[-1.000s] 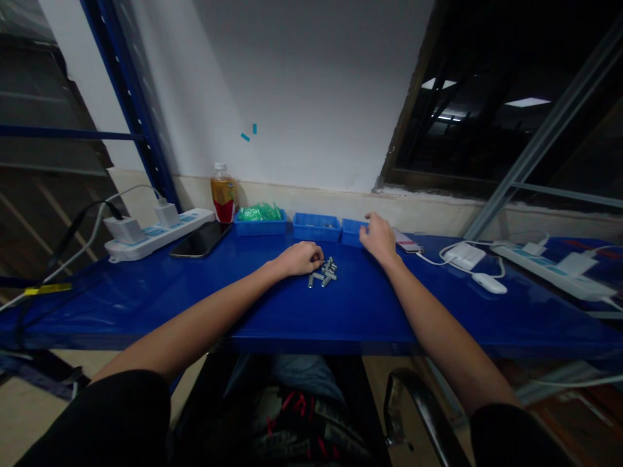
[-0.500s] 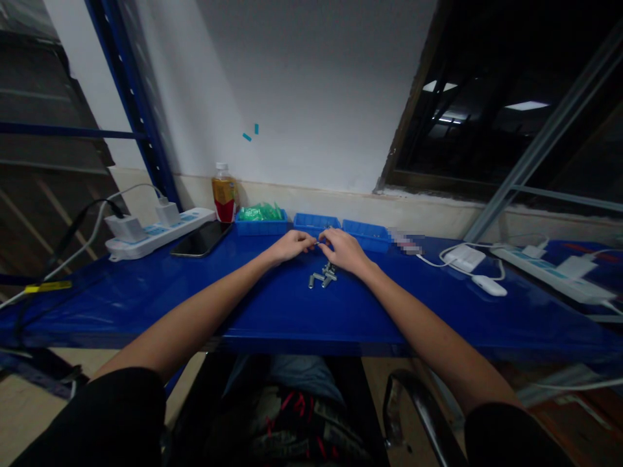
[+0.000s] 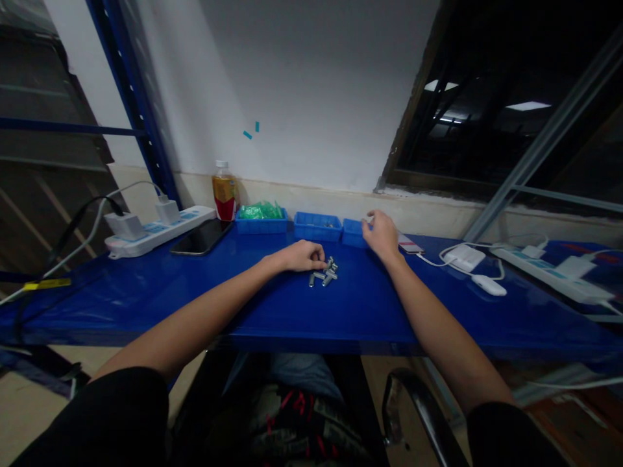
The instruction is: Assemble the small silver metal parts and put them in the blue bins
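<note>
On the blue table lies a small pile of short silvery metal cylinders [image 3: 329, 277]. My left hand [image 3: 302, 255] is at the pile's left upper edge, its fingers curled and thumb and fingertips pinched together. Whatever is between those fingertips is too small to make out. Farther back, my right hand [image 3: 382, 235] is over the right blue bin [image 3: 353, 232] and covers much of it. Its thumb and index finger are apart, with nothing visible between them. The middle blue bin [image 3: 317, 228] has small parts in it.
A blue bin of green packets [image 3: 261, 214] and a drink bottle [image 3: 224, 192] stand by the wall. At left are a phone [image 3: 202, 237] and a power strip [image 3: 146, 237]. To the right lie another phone [image 3: 409, 244], white chargers [image 3: 464, 258] and a second strip [image 3: 555, 275].
My hands, which were together above the pile, have parted. The left has moved down to the metal cylinders, while the right has moved back and right to the right blue bin.
</note>
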The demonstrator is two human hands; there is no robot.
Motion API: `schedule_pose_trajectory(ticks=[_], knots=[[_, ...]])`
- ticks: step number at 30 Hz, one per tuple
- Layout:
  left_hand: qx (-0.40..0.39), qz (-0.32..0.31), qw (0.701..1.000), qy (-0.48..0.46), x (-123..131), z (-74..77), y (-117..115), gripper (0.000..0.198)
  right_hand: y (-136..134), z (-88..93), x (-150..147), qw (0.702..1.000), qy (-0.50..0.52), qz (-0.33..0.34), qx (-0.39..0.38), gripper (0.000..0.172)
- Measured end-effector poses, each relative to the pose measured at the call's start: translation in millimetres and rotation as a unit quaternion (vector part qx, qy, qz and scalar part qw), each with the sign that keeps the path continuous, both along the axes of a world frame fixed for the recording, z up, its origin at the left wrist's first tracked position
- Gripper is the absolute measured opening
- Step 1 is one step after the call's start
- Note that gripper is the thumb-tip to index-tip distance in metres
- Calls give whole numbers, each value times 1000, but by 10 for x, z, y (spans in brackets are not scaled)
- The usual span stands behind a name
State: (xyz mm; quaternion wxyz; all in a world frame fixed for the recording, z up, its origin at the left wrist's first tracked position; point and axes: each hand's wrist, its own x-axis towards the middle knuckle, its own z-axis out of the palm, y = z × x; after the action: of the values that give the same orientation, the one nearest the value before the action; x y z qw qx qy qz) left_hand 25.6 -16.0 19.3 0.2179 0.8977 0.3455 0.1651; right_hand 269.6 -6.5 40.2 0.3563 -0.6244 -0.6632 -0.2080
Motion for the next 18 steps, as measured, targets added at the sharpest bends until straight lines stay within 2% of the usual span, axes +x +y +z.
schedule_pose_trajectory(ticks=[2, 4, 8, 12, 18], knots=[[29, -10, 999, 22, -11, 10, 1, 14, 32, -20, 127, 999, 10, -31, -14, 28], [63, -1, 997, 38, -44, 14, 26, 16, 34, -33, 128, 999, 7, -26, -35, 27], [89, 11, 995, 48, -104, 5, 73, 24, -29, -35, -161, 993, -22, 69, -89, 23], [138, -2, 989, 52, -79, -36, 77, 26, -109, -74, -481, 972, -62, 179, -142, 19], [176, 35, 982, 62, -42, -119, 111, 19, -133, -182, -610, 948, -83, 239, -194, 14]])
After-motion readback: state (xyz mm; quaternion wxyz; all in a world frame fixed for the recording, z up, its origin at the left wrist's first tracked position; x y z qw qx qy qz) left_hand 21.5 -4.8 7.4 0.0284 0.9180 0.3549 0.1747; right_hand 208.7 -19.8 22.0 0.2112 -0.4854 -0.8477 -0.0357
